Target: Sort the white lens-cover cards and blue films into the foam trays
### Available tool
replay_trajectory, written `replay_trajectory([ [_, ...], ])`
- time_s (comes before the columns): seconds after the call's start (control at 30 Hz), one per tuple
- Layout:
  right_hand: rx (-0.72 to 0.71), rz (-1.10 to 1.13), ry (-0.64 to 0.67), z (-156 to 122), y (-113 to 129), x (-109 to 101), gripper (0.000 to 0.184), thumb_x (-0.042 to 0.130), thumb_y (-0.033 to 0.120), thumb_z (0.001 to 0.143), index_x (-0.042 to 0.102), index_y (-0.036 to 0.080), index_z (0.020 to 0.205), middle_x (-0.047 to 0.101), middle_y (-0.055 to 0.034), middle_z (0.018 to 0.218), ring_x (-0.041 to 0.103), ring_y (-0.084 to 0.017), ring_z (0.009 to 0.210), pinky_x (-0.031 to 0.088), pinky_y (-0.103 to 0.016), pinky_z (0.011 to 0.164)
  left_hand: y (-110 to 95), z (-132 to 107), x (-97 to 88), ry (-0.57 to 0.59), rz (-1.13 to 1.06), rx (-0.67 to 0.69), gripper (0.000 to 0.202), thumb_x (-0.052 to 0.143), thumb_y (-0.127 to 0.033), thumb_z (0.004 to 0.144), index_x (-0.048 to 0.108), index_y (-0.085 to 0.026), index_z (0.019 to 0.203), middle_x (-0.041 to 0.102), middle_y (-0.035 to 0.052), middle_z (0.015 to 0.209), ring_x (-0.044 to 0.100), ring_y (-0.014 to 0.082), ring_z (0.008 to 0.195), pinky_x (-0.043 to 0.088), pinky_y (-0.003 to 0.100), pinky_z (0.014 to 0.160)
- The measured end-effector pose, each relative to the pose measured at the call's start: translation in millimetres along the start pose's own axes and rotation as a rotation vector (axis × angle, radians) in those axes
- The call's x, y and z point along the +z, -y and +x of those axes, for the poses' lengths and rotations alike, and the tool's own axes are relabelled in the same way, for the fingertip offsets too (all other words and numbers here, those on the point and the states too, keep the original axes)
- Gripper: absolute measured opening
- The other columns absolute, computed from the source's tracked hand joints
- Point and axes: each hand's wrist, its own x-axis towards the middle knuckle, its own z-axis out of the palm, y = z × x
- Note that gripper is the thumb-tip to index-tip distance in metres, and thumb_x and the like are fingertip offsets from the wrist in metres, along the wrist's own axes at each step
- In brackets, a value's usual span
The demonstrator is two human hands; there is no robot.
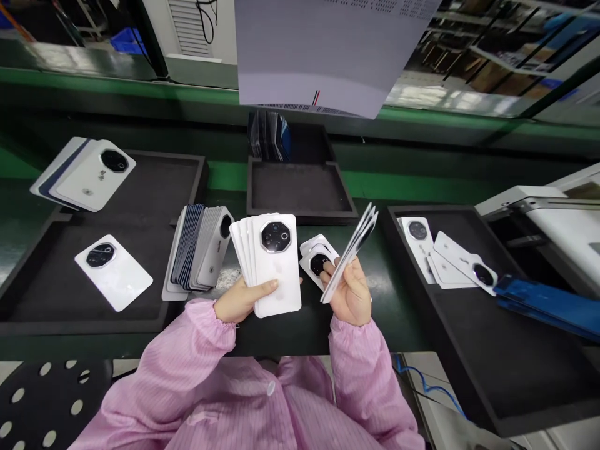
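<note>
My left hand (244, 299) is closed on a fanned stack of white phone back covers (280, 275), its thumb across the front one, which shows a dark camera window. A few more white back covers (349, 253) are pinched upright and nearly edge-on in my right hand (352, 292). Behind my right hand's fingers, loose white back covers (319, 250) lie on the dark green table, partly hidden. Left of my left hand leans a row of back covers (199, 250), with dark blue edges among the white ones.
A black tray (84, 325) at left carries a single white cover (114, 273) and a leaning stack (96, 175). Another tray (347, 194) holds dark covers (269, 136). The right tray (529, 381) contains white covers (450, 270) and blue pieces (548, 306). A paper sheet (323, 56) hangs ahead.
</note>
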Motion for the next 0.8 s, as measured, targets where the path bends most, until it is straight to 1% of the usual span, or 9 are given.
replay_trajectory([
  [0.13, 0.019, 0.071, 0.049, -1.4, 0.4, 4.8, 0.023, 0.072, 0.027, 0.068, 0.058, 0.029, 0.086, 0.055, 0.0053, 0.070, 0.050, -0.008, 0.055, 0.041, -0.019, 0.044, 0.3, -1.0, -0.8, -0.013, 0.020, -0.005, 0.038, 0.068, -0.022, 0.074, 0.063, -0.015, 0.111, 0.067, 0.0141, 0.111, 0.061, 0.0317, 0.104, 0.049, 0.046, 0.089],
  [0.23, -0.002, 0.066, 0.057, -2.5, 0.3, 5.5, 0.025, 0.073, 0.029, 0.067, 0.058, 0.028, 0.086, 0.054, 0.0049, 0.069, 0.050, -0.008, 0.055, 0.038, -0.019, 0.041, 3.1, -1.1, -3.8, -0.072, 0.034, -0.006, 0.039, 0.071, -0.022, 0.070, 0.064, -0.016, 0.109, 0.067, 0.0126, 0.111, 0.060, 0.0311, 0.105, 0.047, 0.046, 0.091],
  [0.37, -0.039, -0.021, 0.046, -3.9, -2.1, 4.5, 0.028, 0.071, 0.034, 0.068, 0.056, 0.029, 0.092, 0.061, 0.0019, 0.078, 0.056, -0.011, 0.061, 0.045, -0.023, 0.048, 7.0, -1.2, -8.6, -0.143, 0.075, 0.011, 0.041, 0.075, -0.021, 0.067, 0.064, -0.017, 0.106, 0.067, 0.0110, 0.111, 0.061, 0.0305, 0.104, 0.047, 0.045, 0.091],
  [0.47, -0.054, -0.078, 0.051, -5.8, -7.0, 4.6, 0.030, 0.070, 0.034, 0.071, 0.056, 0.028, 0.097, 0.065, 0.0002, 0.089, 0.062, -0.015, 0.074, 0.052, -0.030, 0.064, 7.6, -1.7, -9.9, -0.147, 0.147, 0.028, 0.041, 0.075, -0.023, 0.067, 0.064, -0.018, 0.107, 0.066, 0.0100, 0.114, 0.059, 0.0304, 0.106, 0.048, 0.044, 0.090],
  [0.53, -0.049, -0.148, 0.081, -7.7, -11.3, 4.9, 0.030, 0.068, 0.031, 0.073, 0.055, 0.027, 0.100, 0.066, -0.0008, 0.098, 0.063, -0.017, 0.085, 0.052, -0.034, 0.075, 7.2, -1.8, -9.6, -0.149, 0.216, 0.050, 0.044, 0.074, -0.025, 0.067, 0.063, -0.019, 0.109, 0.065, 0.0098, 0.116, 0.058, 0.0296, 0.109, 0.047, 0.042, 0.092],
  [0.6, -0.012, -0.234, 0.133, -9.8, -15.1, 4.8, 0.030, 0.065, 0.029, 0.076, 0.054, 0.025, 0.104, 0.066, -0.0022, 0.102, 0.063, -0.018, 0.091, 0.051, -0.035, 0.082, 7.2, -1.6, -9.0, -0.153, 0.296, 0.068, 0.046, 0.074, -0.028, 0.068, 0.062, -0.018, 0.112, 0.064, 0.0105, 0.118, 0.056, 0.0290, 0.111, 0.045, 0.041, 0.096],
  [0.67, 0.038, -0.292, 0.177, -11.3, -17.3, 4.5, 0.030, 0.063, 0.028, 0.078, 0.054, 0.024, 0.106, 0.067, -0.0032, 0.103, 0.064, -0.019, 0.092, 0.051, -0.034, 0.082, 8.1, -0.8, -8.6, -0.160, 0.329, 0.070, 0.048, 0.072, -0.034, 0.069, 0.062, -0.016, 0.113, 0.063, 0.0120, 0.119, 0.055, 0.0295, 0.113, 0.043, 0.041, 0.097],
  [0.73, 0.071, -0.298, 0.185, -12.2, -17.7, 4.6, 0.031, 0.063, 0.029, 0.078, 0.053, 0.024, 0.108, 0.068, -0.0035, 0.102, 0.065, -0.019, 0.089, 0.052, -0.034, 0.080, 9.4, 0.4, -7.9, -0.168, 0.279, 0.052, 0.051, 0.069, -0.041, 0.071, 0.062, -0.014, 0.114, 0.063, 0.0136, 0.119, 0.056, 0.0308, 0.112, 0.044, 0.042, 0.096],
  [0.8, 0.093, -0.273, 0.168, -12.3, -16.5, 5.4, 0.034, 0.064, 0.029, 0.078, 0.052, 0.024, 0.109, 0.068, -0.0034, 0.102, 0.066, -0.019, 0.085, 0.053, -0.034, 0.077, 10.2, 1.9, -6.7, -0.174, 0.197, 0.027, 0.053, 0.070, -0.040, 0.070, 0.061, -0.014, 0.116, 0.063, 0.0141, 0.118, 0.058, 0.0316, 0.109, 0.046, 0.044, 0.094],
])
